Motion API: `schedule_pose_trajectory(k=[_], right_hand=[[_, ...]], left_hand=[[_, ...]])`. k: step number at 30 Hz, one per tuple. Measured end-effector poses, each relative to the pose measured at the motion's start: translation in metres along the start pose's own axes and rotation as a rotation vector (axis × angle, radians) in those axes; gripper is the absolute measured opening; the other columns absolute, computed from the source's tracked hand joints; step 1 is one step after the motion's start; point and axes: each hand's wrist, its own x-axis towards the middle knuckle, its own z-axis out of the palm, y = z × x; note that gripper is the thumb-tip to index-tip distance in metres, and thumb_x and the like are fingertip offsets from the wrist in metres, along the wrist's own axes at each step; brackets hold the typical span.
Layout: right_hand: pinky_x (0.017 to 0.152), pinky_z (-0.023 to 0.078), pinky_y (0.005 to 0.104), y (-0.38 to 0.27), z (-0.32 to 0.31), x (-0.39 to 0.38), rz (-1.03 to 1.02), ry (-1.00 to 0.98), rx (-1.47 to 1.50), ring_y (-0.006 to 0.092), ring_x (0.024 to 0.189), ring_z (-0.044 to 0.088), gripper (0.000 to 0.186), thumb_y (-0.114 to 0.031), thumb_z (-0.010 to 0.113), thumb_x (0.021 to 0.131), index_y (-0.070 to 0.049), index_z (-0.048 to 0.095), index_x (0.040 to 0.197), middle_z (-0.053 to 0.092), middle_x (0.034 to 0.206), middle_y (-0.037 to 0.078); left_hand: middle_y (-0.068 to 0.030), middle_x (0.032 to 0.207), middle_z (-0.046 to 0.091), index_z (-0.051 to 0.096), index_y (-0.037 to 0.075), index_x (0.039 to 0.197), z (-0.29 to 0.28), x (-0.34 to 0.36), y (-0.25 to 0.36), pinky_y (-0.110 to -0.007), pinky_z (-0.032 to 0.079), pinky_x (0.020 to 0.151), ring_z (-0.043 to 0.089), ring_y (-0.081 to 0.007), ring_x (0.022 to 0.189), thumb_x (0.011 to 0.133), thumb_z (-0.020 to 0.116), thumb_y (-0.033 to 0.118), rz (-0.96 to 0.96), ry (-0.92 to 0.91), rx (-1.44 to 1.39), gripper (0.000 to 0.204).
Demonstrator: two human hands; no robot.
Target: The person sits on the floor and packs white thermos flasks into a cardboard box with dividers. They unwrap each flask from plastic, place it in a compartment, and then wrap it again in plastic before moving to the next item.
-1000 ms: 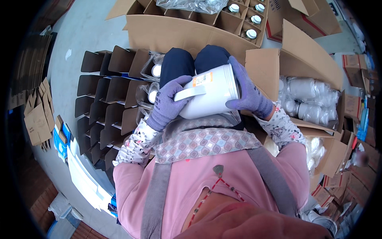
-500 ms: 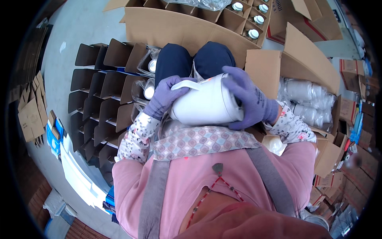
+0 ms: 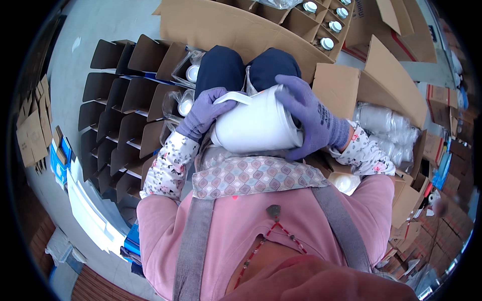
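Observation:
A white cylindrical jug with a loop handle [image 3: 257, 123] lies on its side across my lap, tilted a little up to the right. My left hand [image 3: 207, 113], in a purple glove, is closed around the handle. At the jug's right end is my right hand [image 3: 312, 118], also gloved in purple. Its fingers curve over the upper rim and its thumb presses below. The hand hides most of that end, so I cannot see inside. A patterned apron [image 3: 256, 175] bunches just below the jug.
Brown cardboard dividers [image 3: 135, 95] stand at left, beside bagged white items [image 3: 186, 105]. A large partitioned carton [image 3: 226, 22] with several white-capped bottles [image 3: 326, 43] is ahead. To the right, an open carton [image 3: 337, 90] holds plastic-wrapped white cylinders [image 3: 376, 118].
The jug has turned slightly, and its right end tips up a little more. My right hand has moved slightly left and up with it; the left keeps its hold. The whole view shifts slightly.

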Motion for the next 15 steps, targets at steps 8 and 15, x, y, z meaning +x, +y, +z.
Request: schedule_pose_trajectory(k=[8,15], right_hand=[[0.062,0.054,0.0318,0.005,-0.053,-0.048,0.589,-0.215,1.427,0.0224,0.072,0.066,0.069,-0.052,0.04,0.095,-0.001,0.036,0.141,0.064,0.104,0.018],[0.091,0.049,0.0378,-0.005,-0.034,-0.05,0.264,-0.134,0.411,0.0302,0.103,0.063,0.075,-0.046,0.045,0.095,0.01,0.027,0.142,0.063,0.113,0.026]], left_hand=[[-0.0132,0.109,0.068,0.066,-0.003,0.101,0.013,-0.042,0.0,-0.028,0.049,0.086,0.064,-0.0155,0.097,0.087,0.067,0.014,0.239,0.251,0.086,0.022],[-0.0156,0.118,0.065,0.066,-0.004,0.097,0.018,-0.039,0.003,-0.03,0.048,0.091,0.062,-0.0181,0.105,0.086,0.068,0.01,0.153,0.31,0.065,0.017]])
